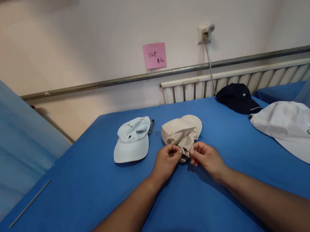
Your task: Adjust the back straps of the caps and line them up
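1. Location: the beige cap [179, 131] rests at the middle of the blue-covered counter [106, 215], right of the pale blue cap [133, 140], left of the dark cap [236, 97] and the white cap [302, 125]. Its brim [195, 122] points far and slightly right; the back strap [184, 155] faces near.
2. Left hand [168, 162]: thumb and fingertips are pinched together on the left part of the strap area.
3. Right hand [210, 159]: thumb and forefinger pinch the right part, just beside the left fingertips; the other fingers are curled.
4. Weight: judged light; fingertip force should suffice.
5. Stiffness: the crown is creased and slumped, so it is judged soft and likely to fold under pressure. The brim holds its curve and is judged stiffer.
6. Surface: matte cloth, judged low in slip. Fastener details between the fingertips are too small to make out.
7. Fragility: judged low, but a hard pull could strain the strap seams.
8. Hold points: pinch the strap ends for fine work; grip the brim to lift or turn the cap.
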The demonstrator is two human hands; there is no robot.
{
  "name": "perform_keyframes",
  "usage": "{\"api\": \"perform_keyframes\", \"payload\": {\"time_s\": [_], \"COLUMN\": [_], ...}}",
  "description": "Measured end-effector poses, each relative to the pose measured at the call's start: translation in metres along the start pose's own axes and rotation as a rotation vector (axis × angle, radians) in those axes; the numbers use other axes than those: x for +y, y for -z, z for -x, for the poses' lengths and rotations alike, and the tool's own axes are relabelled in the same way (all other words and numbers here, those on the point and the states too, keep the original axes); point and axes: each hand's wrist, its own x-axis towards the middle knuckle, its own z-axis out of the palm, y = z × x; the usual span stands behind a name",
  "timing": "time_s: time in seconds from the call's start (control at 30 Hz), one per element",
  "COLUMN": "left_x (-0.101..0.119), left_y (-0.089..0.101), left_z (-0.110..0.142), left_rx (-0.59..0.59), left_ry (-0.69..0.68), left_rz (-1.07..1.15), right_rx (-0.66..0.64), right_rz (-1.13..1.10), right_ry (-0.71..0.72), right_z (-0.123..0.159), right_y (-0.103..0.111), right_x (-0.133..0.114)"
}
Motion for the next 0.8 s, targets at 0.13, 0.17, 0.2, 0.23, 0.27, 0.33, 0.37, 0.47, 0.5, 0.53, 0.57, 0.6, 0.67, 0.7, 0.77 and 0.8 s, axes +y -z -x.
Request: {"api": "perform_keyframes", "payload": {"time_s": [0.13,0.17,0.2,0.23,0.27,0.33,0.37,0.47,0.5,0.53,0.57,0.6,0.67,0.7,0.77,0.8], "left_x": [0.000,0.000,0.000,0.000,0.001,0.002,0.003,0.006,0.007,0.007,0.008,0.008,0.007,0.007,0.004,0.002], "left_y": [0.000,-0.001,-0.001,-0.002,-0.002,-0.002,-0.002,-0.002,-0.002,-0.002,-0.001,-0.002,-0.002,-0.002,-0.003,-0.003], "left_z": [-0.001,-0.001,-0.001,-0.001,-0.001,0.000,0.000,0.000,0.000,0.000,0.000,0.000,0.001,0.001,0.000,0.000], "left_rx": [0.050,0.060,0.066,0.068,0.064,0.054,0.052,0.051,0.051,0.050,0.052,0.053,0.054,0.054,0.054,0.052], "left_ry": [0.013,0.012,0.011,0.011,0.013,0.023,0.030,0.062,0.078,0.098,0.119,0.137,0.161,0.165,0.159,0.149], "left_rz": [0.048,0.055,0.060,0.065,0.067,0.059,0.049,0.007,0.000,-0.002,0.005,0.024,0.091,0.130,0.183,0.192], "right_rx": [-0.018,-0.016,-0.014,-0.010,-0.005,0.002,0.004,-0.010,-0.019,-0.029,-0.038,-0.047,-0.060,-0.063,-0.060,-0.053], "right_rz": [0.063,0.068,0.073,0.079,0.089,0.114,0.128,0.165,0.178,0.192,0.208,0.224,0.252,0.263,0.261,0.244], "right_ry": [0.024,0.030,0.037,0.045,0.053,0.070,0.082,0.124,0.136,0.144,0.149,0.153,0.161,0.166,0.172,0.172], "right_z": [-0.001,-0.001,-0.001,-0.001,0.000,0.000,0.001,0.003,0.003,0.003,0.003,0.003,0.003,0.002,0.001,0.001], "right_y": [-0.001,-0.001,-0.001,-0.001,0.000,0.000,0.000,0.001,0.002,0.002,0.003,0.003,0.004,0.004,0.004,0.004], "right_x": [0.002,0.003,0.004,0.005,0.005,0.007,0.008,0.011,0.011,0.012,0.013,0.013,0.014,0.014,0.014,0.013]}}
